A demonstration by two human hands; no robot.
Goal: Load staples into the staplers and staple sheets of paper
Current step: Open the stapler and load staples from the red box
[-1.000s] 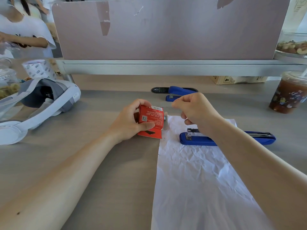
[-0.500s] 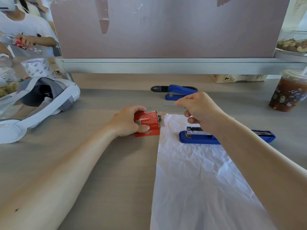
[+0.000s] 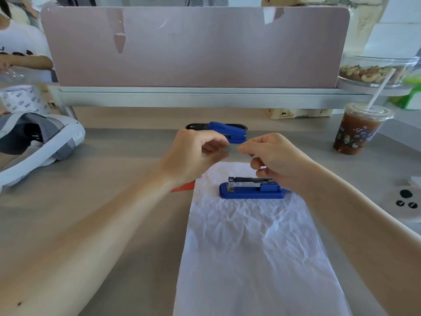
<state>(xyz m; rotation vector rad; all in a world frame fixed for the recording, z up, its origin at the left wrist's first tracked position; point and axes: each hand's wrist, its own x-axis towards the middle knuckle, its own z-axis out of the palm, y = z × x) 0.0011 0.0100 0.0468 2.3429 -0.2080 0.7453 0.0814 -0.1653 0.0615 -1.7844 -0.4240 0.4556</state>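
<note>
Both hands pinch a thin grey strip of staples [image 3: 232, 148] above the desk: my left hand [image 3: 196, 153] grips its left end, my right hand [image 3: 271, 156] its right end. Just below them a blue stapler [image 3: 250, 189] lies open on a crumpled white sheet of paper [image 3: 255, 247], its metal staple channel exposed. The red staple box [image 3: 184, 186] lies on the desk, mostly hidden under my left wrist. A second blue stapler [image 3: 230, 131] rests farther back, behind my hands.
A white headset [image 3: 38, 147] lies at the left. An iced drink cup with a straw [image 3: 357, 131] stands at the right, a bowl of nuts [image 3: 373, 71] on the ledge above it. The pink divider [image 3: 193, 46] closes the back. A round white object [image 3: 405, 201] sits at the right edge.
My left hand has let go of the red box, which now lies on the desk, and has risen to grip the staple strip that my right hand was holding.
</note>
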